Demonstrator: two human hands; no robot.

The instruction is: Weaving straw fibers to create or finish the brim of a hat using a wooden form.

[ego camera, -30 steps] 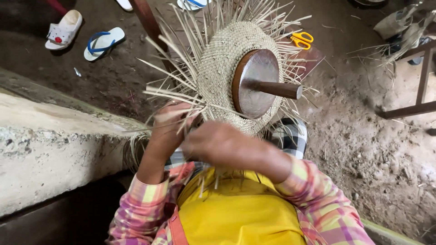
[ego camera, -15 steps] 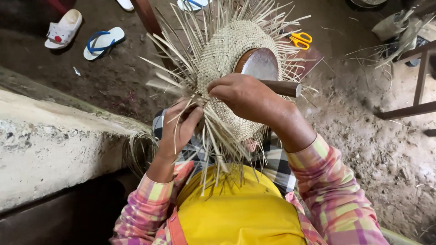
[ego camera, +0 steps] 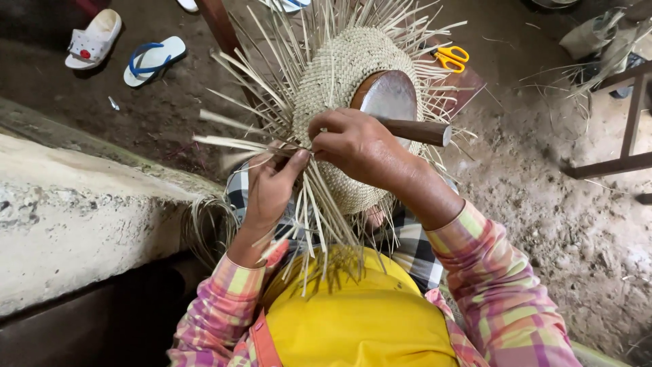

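Both hands' grips pinch loose straw strands [ego camera: 319,224] at the woven hat [ego camera: 339,75]: left hand [ego camera: 268,187], right hand [ego camera: 356,146]; crown woven, near edge unwoven.

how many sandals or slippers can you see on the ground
4: a white slipper top left, a blue-strapped sandal beside it, and two cut off at the top edge. More may lie outside view.

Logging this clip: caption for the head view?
Both hands, left hand and right hand, plait straw strands on woven hat.

Pink-and-yellow plaid sleeves [ego camera: 502,285] (long, cuffed), yellow apron [ego camera: 353,319]
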